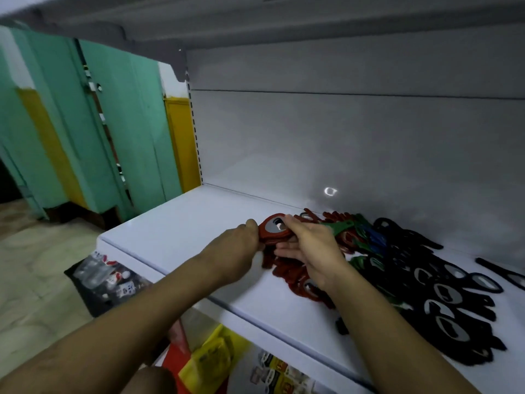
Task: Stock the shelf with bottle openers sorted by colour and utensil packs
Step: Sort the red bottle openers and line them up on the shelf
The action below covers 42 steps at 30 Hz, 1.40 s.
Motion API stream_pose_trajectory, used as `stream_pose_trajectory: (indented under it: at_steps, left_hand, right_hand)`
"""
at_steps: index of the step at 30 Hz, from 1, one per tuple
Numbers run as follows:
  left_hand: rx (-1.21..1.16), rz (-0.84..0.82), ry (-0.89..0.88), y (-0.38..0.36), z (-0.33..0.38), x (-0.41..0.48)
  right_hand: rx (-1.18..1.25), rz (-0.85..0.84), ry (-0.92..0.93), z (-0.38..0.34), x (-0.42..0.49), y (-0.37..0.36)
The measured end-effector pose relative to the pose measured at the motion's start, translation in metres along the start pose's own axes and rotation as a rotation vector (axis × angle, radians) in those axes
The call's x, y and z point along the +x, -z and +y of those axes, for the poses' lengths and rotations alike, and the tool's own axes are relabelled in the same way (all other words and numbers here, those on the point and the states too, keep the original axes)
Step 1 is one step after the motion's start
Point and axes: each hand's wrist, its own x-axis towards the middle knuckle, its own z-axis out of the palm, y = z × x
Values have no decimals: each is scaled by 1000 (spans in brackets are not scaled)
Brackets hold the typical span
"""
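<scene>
Here both hands hold a stack of red bottle openers [272, 230] over the shelf [176, 237]. The left hand [241, 245] pinches its rounded head end. The right hand [309, 245] grips the handle end, thumb on top. The stack looks flat, stiff and light and may fan apart, so squeeze the faces together. Its long axis runs from hand to hand, heads leftward. Black openers [454, 308] lie beyond the right hand.
</scene>
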Motion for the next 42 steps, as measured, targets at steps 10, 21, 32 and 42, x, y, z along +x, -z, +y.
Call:
stream_pose_trajectory:
  at_steps: [10,21,32,42]
  left_hand:
    - [-69,-139,338,5,-130,38]
    - [287,-162,451,-33,-202,131]
    - [124,-28,546,-59,-238,211]
    - [42,60,586,-63,-243,224]
  right_hand:
    - [-1033,-80,276,51,48,-101]
    - [-1537,-80,363,78,130,-143]
    - [-1479,-74,292,83,147,-144]
    - [-1500,-114,226,80,149,-143]
